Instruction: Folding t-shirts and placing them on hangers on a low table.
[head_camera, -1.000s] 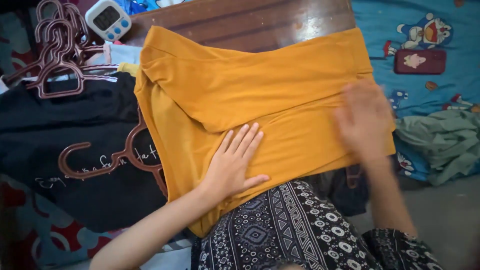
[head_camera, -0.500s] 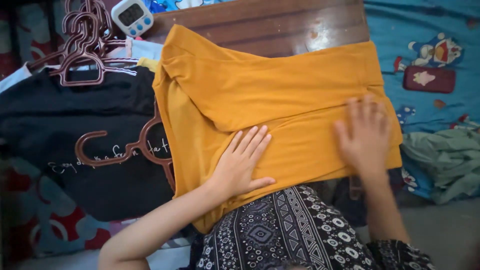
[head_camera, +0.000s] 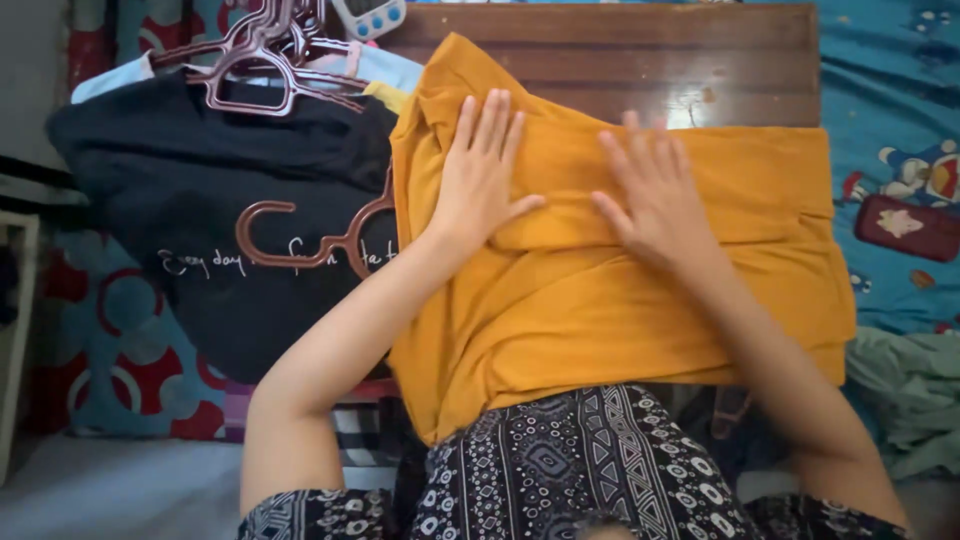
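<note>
We look straight down at a dark wooden board (head_camera: 620, 60) with a glossy grain, its far edge running across the top of the view. Over it lies a folded mustard-yellow garment (head_camera: 640, 300), covering most of the board and hanging over the near edge toward our lap, where black-and-white patterned fabric (head_camera: 580, 470) shows. To the left, a black T-shirt (head_camera: 200, 200) with pale lettering lies flat, with a brown plastic hanger (head_camera: 310, 235) resting on it and a cluster of more hangers (head_camera: 260, 50) at the far left. A small white digital timer (head_camera: 372, 15) sits at the far edge. To the right is a teal cartoon-print bedsheet (head_camera: 890, 130), and a crumpled pale-green cloth (head_camera: 905, 390) lies near right.

Both our hands rest palm-down on the far half of the yellow garment, close together. Our left hand (head_camera: 480, 170) lies flat with fingers straight and held nearly together, thumb splayed to the right. Our right hand (head_camera: 650, 195) presses flat beside it, fingers slightly fanned, thumb pointing left. Neither hand grips anything; both forearms reach in from the near edge.
</note>
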